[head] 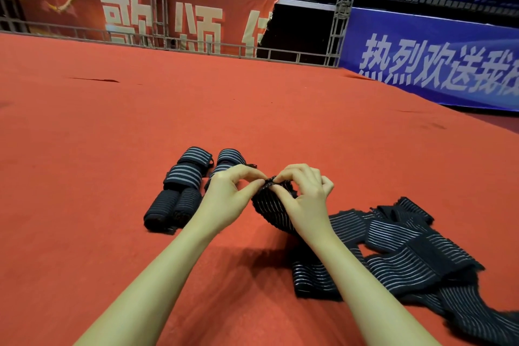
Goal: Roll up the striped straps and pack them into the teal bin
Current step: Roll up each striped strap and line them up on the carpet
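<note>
Strap end pinched between both hands, its tail trailing off to the near right

Both hands meet at the middle of the red carpet [84,149]: the left hand [229,196] and the right hand [304,199] each pinch the far end of the striped strap [269,211] between thumb and fingertips, close together, about where a roll would start. From that pinch the strap's long axis runs toward the near right, passing under the right forearm into the loose heap of straps [407,255] — so the slack lies on the right hand's side. By my judgement, rolling has to travel along that line. The finished rolls [185,180] sit just left of the left hand, some hidden behind it. No teal bin is in view — where it stands cannot be told.
</note>
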`<action>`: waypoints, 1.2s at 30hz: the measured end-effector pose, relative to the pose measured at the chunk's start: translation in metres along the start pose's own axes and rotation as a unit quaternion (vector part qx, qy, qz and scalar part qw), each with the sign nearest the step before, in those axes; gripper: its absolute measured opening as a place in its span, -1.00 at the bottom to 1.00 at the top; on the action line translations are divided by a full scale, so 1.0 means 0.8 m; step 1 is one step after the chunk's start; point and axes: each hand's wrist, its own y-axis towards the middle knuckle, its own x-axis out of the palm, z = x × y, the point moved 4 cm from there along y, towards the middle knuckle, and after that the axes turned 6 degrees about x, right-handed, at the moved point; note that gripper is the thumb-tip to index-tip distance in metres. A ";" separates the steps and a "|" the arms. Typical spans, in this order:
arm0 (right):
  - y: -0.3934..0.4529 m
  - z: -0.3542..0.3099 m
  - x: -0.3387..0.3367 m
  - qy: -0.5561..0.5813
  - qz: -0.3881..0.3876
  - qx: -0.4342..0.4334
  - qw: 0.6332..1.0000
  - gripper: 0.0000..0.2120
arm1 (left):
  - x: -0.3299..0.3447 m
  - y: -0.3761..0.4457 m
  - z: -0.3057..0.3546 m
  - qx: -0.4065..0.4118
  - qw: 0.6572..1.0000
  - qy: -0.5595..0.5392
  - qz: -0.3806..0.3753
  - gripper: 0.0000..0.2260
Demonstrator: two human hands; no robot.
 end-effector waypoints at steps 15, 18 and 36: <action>0.003 0.018 -0.018 0.005 -0.012 0.063 0.998 -0.74 | 0.001 -0.005 0.000 0.057 0.994 0.052 0.082 -0.87; 0.006 0.012 -0.023 0.029 0.003 0.046 0.999 -0.87 | 0.001 -0.002 0.001 0.046 0.994 0.050 0.091 -0.86; 0.033 -0.017 -0.033 0.060 0.012 -0.003 0.998 -0.87 | -0.004 0.010 0.007 0.107 0.985 0.116 0.072 -0.84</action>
